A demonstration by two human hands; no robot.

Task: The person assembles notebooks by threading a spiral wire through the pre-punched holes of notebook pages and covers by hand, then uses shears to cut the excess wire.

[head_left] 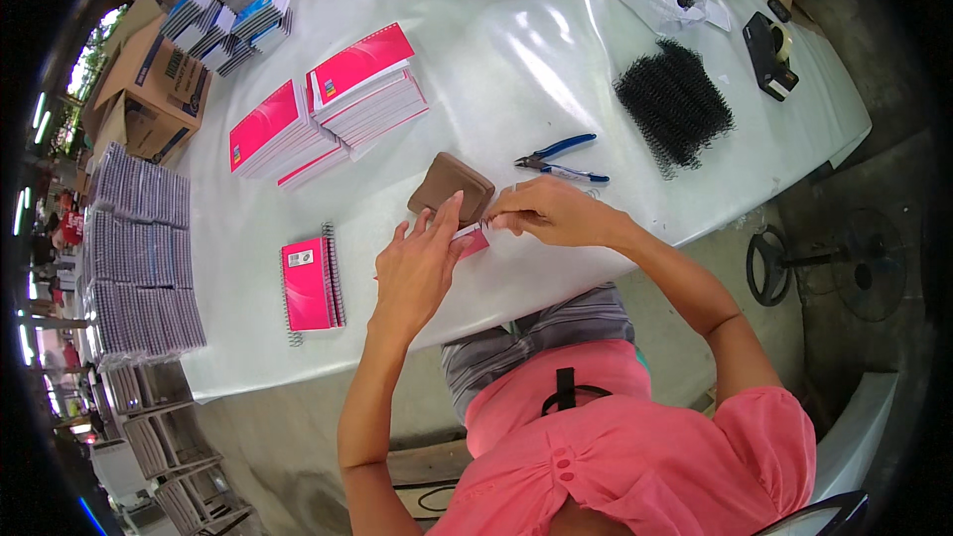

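Note:
A small pink notebook (475, 245) lies near the table's front edge, largely covered by my left hand (419, 260). That hand holds it, the thumb on its near side and the fingers stretched toward a brown block (455, 189) just beyond. My right hand (551, 211) is closed in a pinch at the notebook's right end. Something small and dark shows at those fingertips, too small to make out. Blue-handled cutting pliers (564, 163) rest on the table beyond my right hand, jaws pointing left.
Left of my hands lies a spiral-bound pink notebook (309, 285). Farther back stand stacks of pink booklets (362, 74). Black spiral coils (677, 104) and a tape dispenser (770, 58) sit at right. Wrapped notebook stacks (141, 253) and a cardboard box (154, 89) line the left side.

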